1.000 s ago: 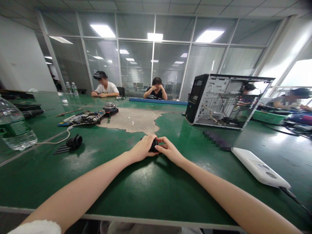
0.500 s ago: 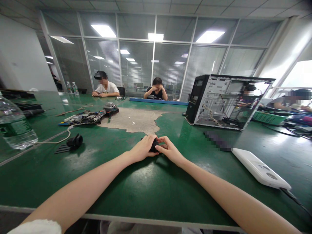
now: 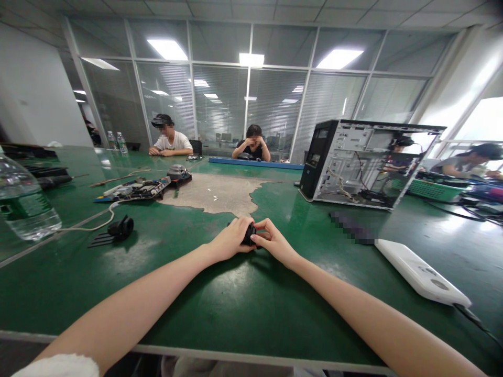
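Observation:
A small black part, mostly covered by my fingers, is held between both hands just above the green table. My left hand wraps over it from the left, its back turned up. From the other side, the thumb and fingertips of my right hand pinch its right end. What kind of part it is, I cannot make out. Off to the left lies a black clip-like piece with flat prongs, apart from my hands.
An open computer case stands at the right, with a white power bank-like device nearer me. Left are a circuit board, a cooling fan and a water bottle. Two people sit across the table; others are at the right.
My hands stay in place around the black part, with at most a tiny shift of the right fingers. At the far right, a person's head has moved slightly.

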Tool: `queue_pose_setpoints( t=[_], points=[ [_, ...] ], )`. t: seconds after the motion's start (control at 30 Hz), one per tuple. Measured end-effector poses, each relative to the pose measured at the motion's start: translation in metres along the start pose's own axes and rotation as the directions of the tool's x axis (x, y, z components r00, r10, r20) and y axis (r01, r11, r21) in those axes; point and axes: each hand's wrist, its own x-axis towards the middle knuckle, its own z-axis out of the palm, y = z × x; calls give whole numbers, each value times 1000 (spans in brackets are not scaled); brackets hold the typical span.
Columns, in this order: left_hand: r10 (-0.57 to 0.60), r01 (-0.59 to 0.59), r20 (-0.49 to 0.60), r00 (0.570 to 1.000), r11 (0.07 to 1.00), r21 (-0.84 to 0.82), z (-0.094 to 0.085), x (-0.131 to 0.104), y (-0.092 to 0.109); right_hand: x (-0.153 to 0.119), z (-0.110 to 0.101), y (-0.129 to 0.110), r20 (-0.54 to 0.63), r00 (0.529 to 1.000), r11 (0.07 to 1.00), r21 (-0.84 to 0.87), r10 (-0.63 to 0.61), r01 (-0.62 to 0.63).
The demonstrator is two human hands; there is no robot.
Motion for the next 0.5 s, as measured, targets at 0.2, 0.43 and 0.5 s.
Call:
queue_pose_setpoints(
  t=[0.2, 0.43, 0.5],
  points=[
    [2, -2, 13, 1000, 1000, 1, -1, 0, 1, 0, -1, 2, -3, 999, 998, -26, 51, -51],
    [6, -6, 14, 1000, 1000, 6, -2, -1, 1, 0, -1, 1, 31, 999, 1000, 28, -9, 8],
    [7, -7, 5, 1000, 1000, 1, -2, -1, 2, 0, 0, 1, 19, 1000, 1000, 22, 3, -3]
  ],
)
